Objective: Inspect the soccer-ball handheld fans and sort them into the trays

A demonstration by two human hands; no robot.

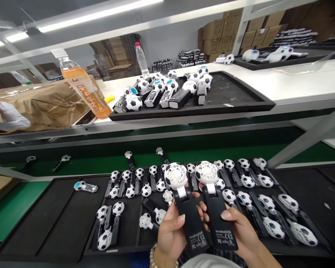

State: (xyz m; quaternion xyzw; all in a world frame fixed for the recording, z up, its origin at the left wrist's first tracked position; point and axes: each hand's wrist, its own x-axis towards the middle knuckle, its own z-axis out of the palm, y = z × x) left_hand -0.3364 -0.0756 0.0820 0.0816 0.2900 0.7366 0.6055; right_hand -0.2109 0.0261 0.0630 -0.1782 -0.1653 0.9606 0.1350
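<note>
- Fingers of the left hand (pixel 170 232) close around one soccer-ball handheld fan (pixel 191 219), thumb pressed on the left edge of its black handle.
- Right hand (pixel 244 232) grips a second soccer-ball fan (pixel 217 219) likewise, thumb on its right edge; fingertips show between the two handles.
- Both fans stand side by side over a compartmented black tray (pixel 128 225), ball heads pointing away from the person, "Handheld Fan" print facing up.
- More fans lie in rows in that tray, many head to tail.
- At left, another black tray (pixel 58 208) bears a single fan (pixel 86 187).
- Above, on a white shelf (pixel 296 87), a shallow black tray (pixel 234 91) carries a cluster of fans, beside a tilted bottle of orange drink (pixel 85 89).
</note>
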